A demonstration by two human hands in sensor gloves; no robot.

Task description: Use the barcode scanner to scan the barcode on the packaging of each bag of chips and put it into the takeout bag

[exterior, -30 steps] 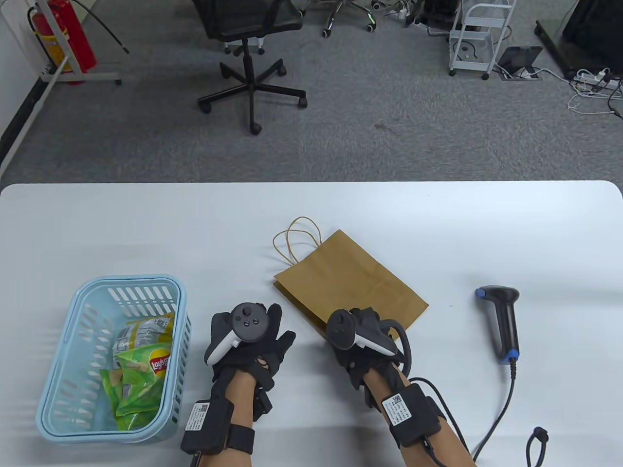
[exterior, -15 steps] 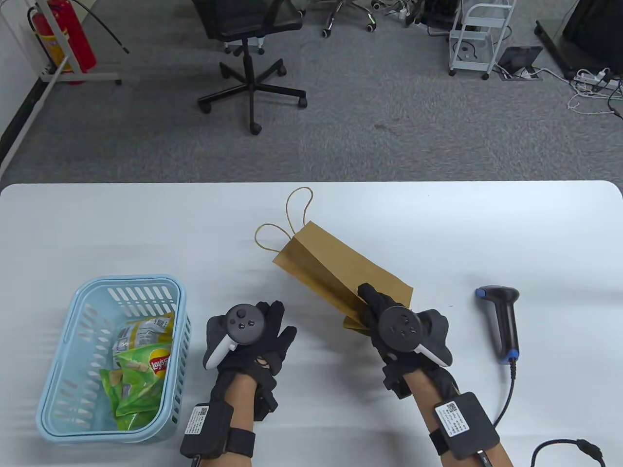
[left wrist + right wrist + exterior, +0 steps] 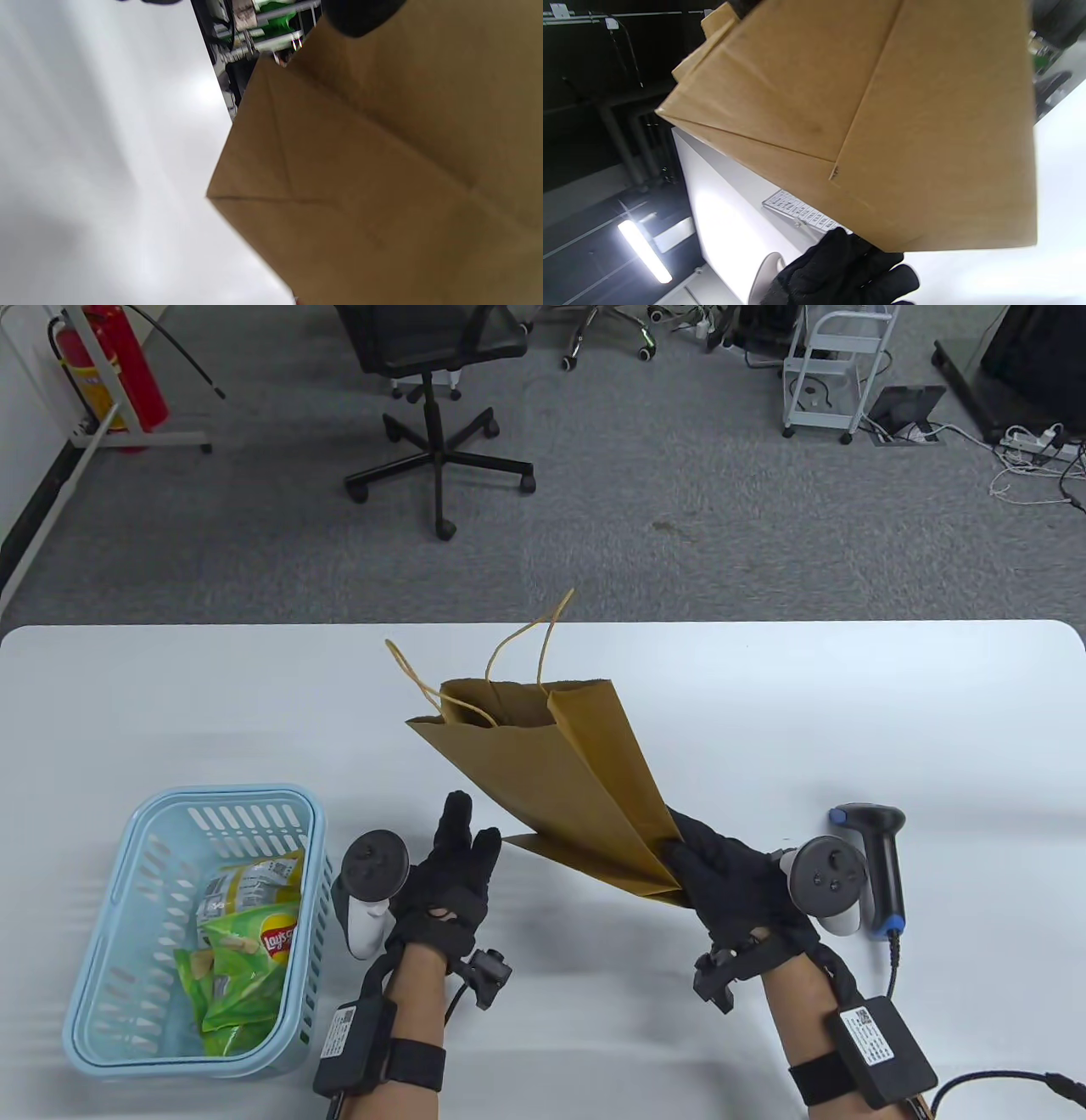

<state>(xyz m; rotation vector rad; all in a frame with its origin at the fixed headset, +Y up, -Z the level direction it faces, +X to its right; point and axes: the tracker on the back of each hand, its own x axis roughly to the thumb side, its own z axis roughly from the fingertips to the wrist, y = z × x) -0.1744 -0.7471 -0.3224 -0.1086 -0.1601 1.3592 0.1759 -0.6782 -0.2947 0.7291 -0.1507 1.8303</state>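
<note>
1. The right hand (image 3: 730, 882) grasps the brown takeout bag (image 3: 543, 780) by its folded bottom end and holds it off the white table (image 3: 764, 712), tilted, with the mouth pointing away from the person and the 2 twine handles (image 3: 517, 653) sticking up.
2. The left hand (image 3: 450, 865) is released: its fingers are straight, reaching toward the bag's lower edge. In the left wrist view a dark fingertip (image 3: 360, 17) sits against the paper, though I cannot tell whether it truly presses.
3. The mouth gapes only partly and the side gussets are folded in, so I would judge the step in hand to be opening the bag out and standing it up.
4. To do that well, the left hand should go into the mouth and spread the walls while the right flattens the base square, so the bag stands alone near the middle of the table.
5. The bags of chips (image 3: 246, 950) lie in the blue basket (image 3: 110, 1027) at the left, not yet scanned by the look of it.
6. The barcode scanner (image 3: 882, 857) lies on the table just right of the right hand, untouched.
7. Thin paper creases easily, so gentle pushing beats yanking.
</note>
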